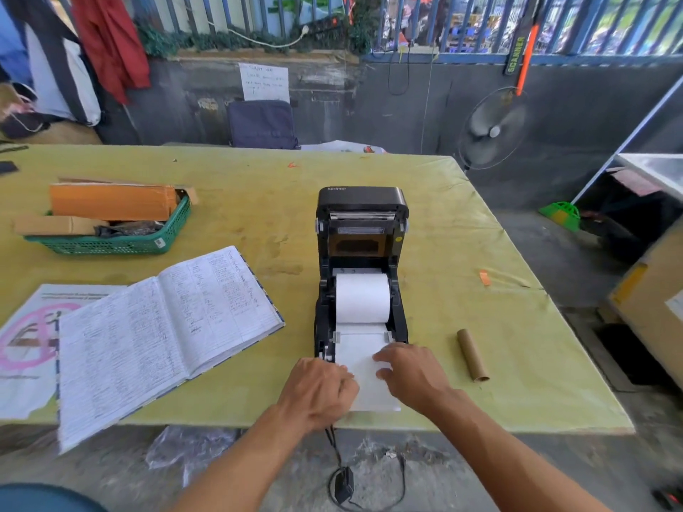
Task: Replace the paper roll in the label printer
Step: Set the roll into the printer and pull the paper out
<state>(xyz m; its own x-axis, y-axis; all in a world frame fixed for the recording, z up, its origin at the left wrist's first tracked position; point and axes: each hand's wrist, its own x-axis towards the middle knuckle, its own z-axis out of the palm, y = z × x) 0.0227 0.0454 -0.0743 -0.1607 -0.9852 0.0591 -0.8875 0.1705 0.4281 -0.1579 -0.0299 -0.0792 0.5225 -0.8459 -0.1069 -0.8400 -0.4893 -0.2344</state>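
A black label printer (pixel 360 230) stands on the table with its lid tilted up and back. A full white paper roll (pixel 363 298) sits in its bay. A strip of paper (pixel 364 367) runs from the roll over the front of the printer onto the table. My left hand (pixel 320 391) holds the strip's left edge near the printer's front. My right hand (pixel 412 375) rests on the strip's right side, fingers curled over it. An empty brown cardboard core (pixel 473 355) lies on the table to the right of the printer.
An open handwritten ledger (pixel 162 327) lies left of the printer over a printed sheet (pixel 29 327). A green basket (pixel 111 242) with cardboard boxes stands at the far left. The yellow-green table (pixel 462 253) ends near my forearms. The printer's cable and adapter (pixel 343 485) hang below.
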